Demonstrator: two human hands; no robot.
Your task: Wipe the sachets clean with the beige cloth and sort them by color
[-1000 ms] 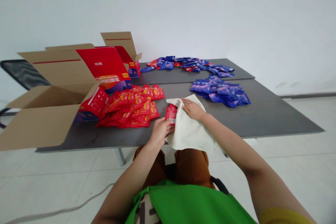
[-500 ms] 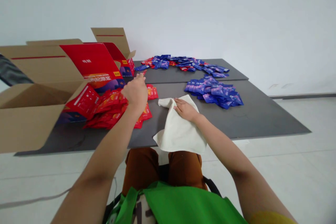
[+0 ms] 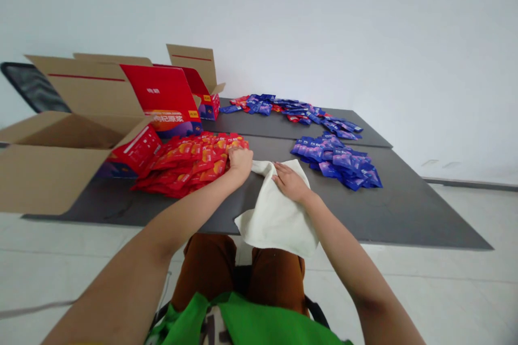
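At the right edge of a heap of red sachets [image 3: 190, 164], my left hand [image 3: 240, 163] is closed, knuckles up. Its curled fingers hide whatever may be in them; sachets and a corner of the white cloth are right beside it. My right hand [image 3: 290, 183] lies flat on the cloth [image 3: 279, 221], fingers stretched out and pointing up-left. The cloth is rumpled, with a raised fold left of that hand, and its lower edge hangs over the table's front edge. A pile of blue-purple sachets [image 3: 340, 160] lies to the right of the cloth.
An open red carton [image 3: 157, 91] with brown flaps stands at the left, one flap jutting past the table's front edge. Another open carton [image 3: 208, 105] is behind it. Mixed blue and red sachets [image 3: 291, 108] lie along the back of the grey table [image 3: 421, 210].
My left hand has come down and to the right, from over the red heap to its right edge, and has closed. My right hand stays on the cloth. The view has shifted slightly.
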